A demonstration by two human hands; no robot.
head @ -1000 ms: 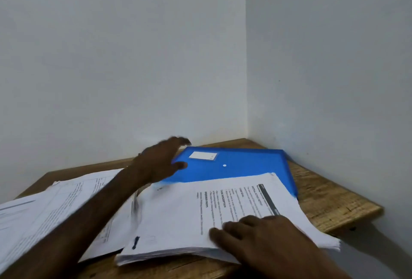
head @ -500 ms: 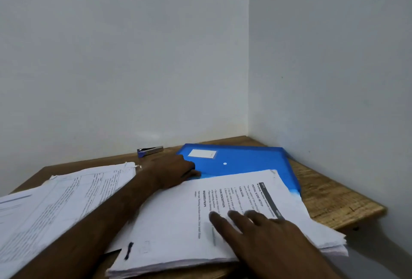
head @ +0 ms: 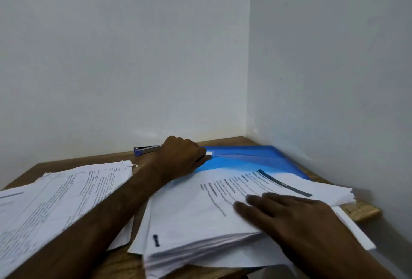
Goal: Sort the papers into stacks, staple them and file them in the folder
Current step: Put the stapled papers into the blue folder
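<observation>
A blue plastic folder (head: 263, 158) lies in the far corner of the table. My left hand (head: 180, 158) is curled on the folder's left edge by its white label, and the flap looks slightly raised there. A thick stack of printed papers (head: 189, 211) lies in front of the folder and overlaps its near edge. My right hand (head: 289, 216) rests flat on this stack with the fingers spread, holding nothing. A second pile of printed sheets (head: 62, 194) sits at the left. A blue and silver stapler (head: 146, 149) lies by the back wall, just left of my left hand.
The wooden table (head: 361, 211) fits into a corner between two white walls. Its right edge ends just past the paper stack, and some sheets overhang that edge. My left forearm crosses between the two piles.
My left hand has moved back and up along the folder's left edge and closed on it, and the flap has lifted. My right hand has slid slightly right on the stack.
</observation>
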